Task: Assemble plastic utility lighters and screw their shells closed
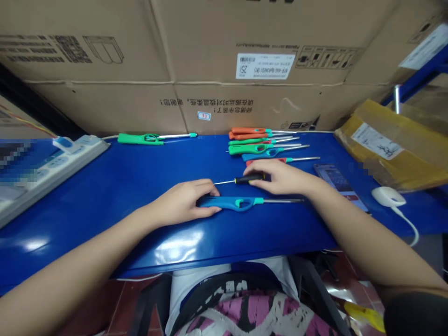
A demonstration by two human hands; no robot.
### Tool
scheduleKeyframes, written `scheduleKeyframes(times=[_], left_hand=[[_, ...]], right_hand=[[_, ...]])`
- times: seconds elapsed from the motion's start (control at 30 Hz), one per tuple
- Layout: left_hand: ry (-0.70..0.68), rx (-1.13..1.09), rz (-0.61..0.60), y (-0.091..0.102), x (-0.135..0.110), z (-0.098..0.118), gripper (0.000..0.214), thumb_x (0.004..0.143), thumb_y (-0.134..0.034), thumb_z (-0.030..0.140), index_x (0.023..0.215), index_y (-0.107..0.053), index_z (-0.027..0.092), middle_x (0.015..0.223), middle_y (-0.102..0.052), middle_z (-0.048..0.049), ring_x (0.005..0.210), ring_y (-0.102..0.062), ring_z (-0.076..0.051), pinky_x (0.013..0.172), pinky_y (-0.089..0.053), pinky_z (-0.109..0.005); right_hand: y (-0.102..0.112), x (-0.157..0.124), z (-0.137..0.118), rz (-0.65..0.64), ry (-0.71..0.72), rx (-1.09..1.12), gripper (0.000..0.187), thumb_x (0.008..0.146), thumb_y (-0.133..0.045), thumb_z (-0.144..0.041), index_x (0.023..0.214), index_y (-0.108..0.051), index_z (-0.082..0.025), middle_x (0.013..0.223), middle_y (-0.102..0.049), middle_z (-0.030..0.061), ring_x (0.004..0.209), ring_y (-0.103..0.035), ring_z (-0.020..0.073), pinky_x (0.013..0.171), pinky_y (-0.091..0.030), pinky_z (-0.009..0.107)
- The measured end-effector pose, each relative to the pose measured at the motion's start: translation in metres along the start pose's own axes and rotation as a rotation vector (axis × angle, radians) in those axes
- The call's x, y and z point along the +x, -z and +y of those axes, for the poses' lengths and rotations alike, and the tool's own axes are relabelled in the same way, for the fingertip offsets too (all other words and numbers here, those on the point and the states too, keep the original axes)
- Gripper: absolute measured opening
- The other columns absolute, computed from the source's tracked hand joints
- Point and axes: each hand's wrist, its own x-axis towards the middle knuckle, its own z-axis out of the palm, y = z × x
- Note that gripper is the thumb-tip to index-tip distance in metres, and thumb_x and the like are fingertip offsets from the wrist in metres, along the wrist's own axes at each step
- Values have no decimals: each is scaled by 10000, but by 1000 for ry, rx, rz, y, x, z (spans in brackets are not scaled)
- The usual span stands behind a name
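A blue long-nosed lighter (227,202) lies on the blue tabletop, its metal nozzle pointing right. The fingers and thumb of my left hand (185,201) are closed round its left end. Just above it, my right hand (280,177) grips the black handle of a slim screwdriver (245,179). The screwdriver's thin shaft points left, and its tip reaches close to my left fingertips. Whether the tip touches the lighter cannot be made out.
Several orange, green, blue and red lighters (250,149) lie behind my right hand. A green lighter (133,139) rests farther left. Around the edges are a white power strip (52,175), a phone (338,182), a white mouse (388,196), a yellow package (402,144) and a cardboard wall (210,60).
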Motion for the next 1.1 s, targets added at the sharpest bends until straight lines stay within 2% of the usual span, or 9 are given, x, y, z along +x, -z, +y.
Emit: scheduleKeyframes(times=[0.2,0.37,0.47,0.57,0.67,0.8,0.9,1.03,1.1], left_hand=[[45,-369,-133,25,1,-18,255,935,-708,411,1072,-775,208,1085,-747,-64,987,-685,-190,921,-508,-279],[207,-537,69,25,7,-34,493,929,-653,591,738,-736,143,630,-629,-17,576,-558,-118,577,-459,-213],[267,-626,249,24,12,-36,580,919,-588,695,836,-740,142,524,-548,12,470,-458,-94,468,-370,-198],[287,-684,407,27,23,-35,607,861,-636,734,904,-762,141,630,-657,-44,558,-564,-125,545,-472,-228],[281,-668,509,32,41,-38,643,785,-715,736,1050,-790,155,900,-782,-133,824,-713,-222,750,-584,-324],[252,-518,577,34,77,-43,606,812,-729,663,1170,-785,177,1083,-799,-132,1003,-734,-288,967,-568,-454],[179,-352,571,28,108,-43,481,847,-746,564,1157,-792,199,1185,-784,-97,1155,-701,-307,1108,-497,-465],[73,-161,549,13,148,-46,309,971,-662,424,1161,-748,196,1239,-736,-102,1165,-680,-270,1075,-529,-456],[27,-74,538,5,163,-49,347,1008,-637,384,1281,-631,171,1309,-644,-111,1131,-659,-242,972,-581,-465]], right_hand=[[-9,-1,5,-26,35,-85,227,893,-637,-184,1114,-682,-167,1073,-676,100,955,-650,238,864,-522,372],[-13,1,8,-3,35,-131,162,899,-670,-234,1053,-681,-187,1024,-659,72,937,-641,226,823,-507,341],[-13,2,10,2,12,-139,151,916,-670,-285,1036,-664,-193,1012,-661,57,925,-637,212,790,-487,312],[-13,2,12,4,-17,-145,167,911,-685,-326,1009,-634,-202,992,-663,29,866,-625,177,717,-451,273],[-13,3,11,10,-48,-170,227,885,-718,-391,953,-605,-205,956,-655,9,801,-597,153,646,-392,256],[-14,3,6,40,-100,-246,344,824,-759,-493,827,-575,-202,875,-638,4,739,-546,151,603,-303,271],[-13,2,2,53,-134,-306,383,820,-748,-511,736,-548,-195,842,-627,15,739,-533,156,615,-287,285],[-11,1,0,60,-177,-378,445,807,-743,-600,741,-586,-189,860,-640,43,797,-565,196,685,-326,309],[-9,0,-1,67,-215,-404,527,793,-715,-704,780,-627,-185,890,-654,70,833,-586,233,718,-342,328]])
